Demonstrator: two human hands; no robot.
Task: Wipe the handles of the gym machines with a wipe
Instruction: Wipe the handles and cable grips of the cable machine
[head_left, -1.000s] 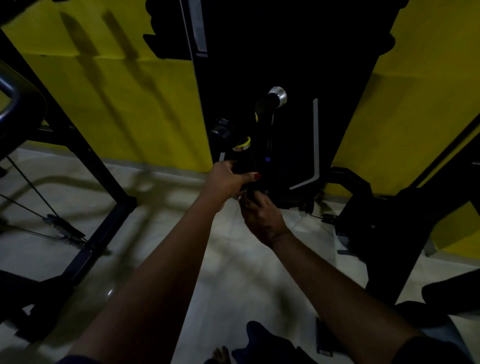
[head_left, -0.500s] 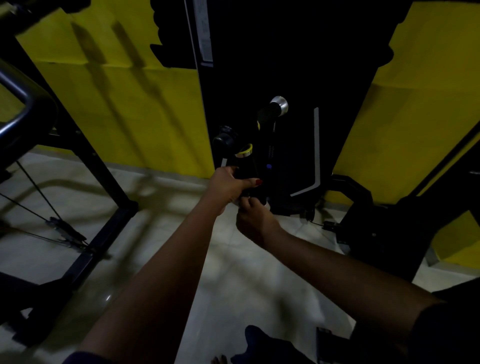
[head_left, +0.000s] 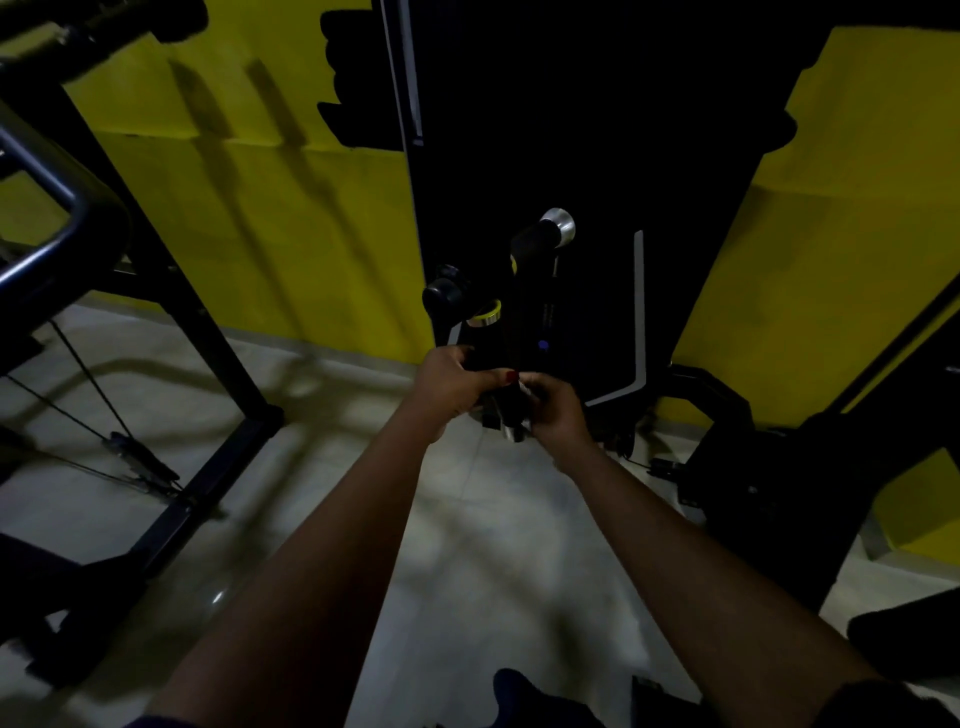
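A black gym machine (head_left: 582, 156) stands against the yellow wall. Two black handles stick out of it: a near one (head_left: 485, 338) with a yellow and silver ring, and a farther one (head_left: 537, 241) with a silver end cap. My left hand (head_left: 452, 382) grips the near handle at its lower end. My right hand (head_left: 553, 410) is curled around the bar just below and to the right, with a pale bit of wipe (head_left: 514, 431) showing under its fingers. The scene is dark and the wipe is mostly hidden.
A black frame with cables (head_left: 104, 405) and a curved bar (head_left: 47, 228) fills the left side. Another black machine base (head_left: 769, 467) sits at the right. Pale tiled floor (head_left: 467, 545) lies below my arms. My dark-clad legs (head_left: 540, 701) show at the bottom.
My right hand has moved from below my left hand up and to the right, now level beside it on the bar. My left hand keeps its grip on the near handle.
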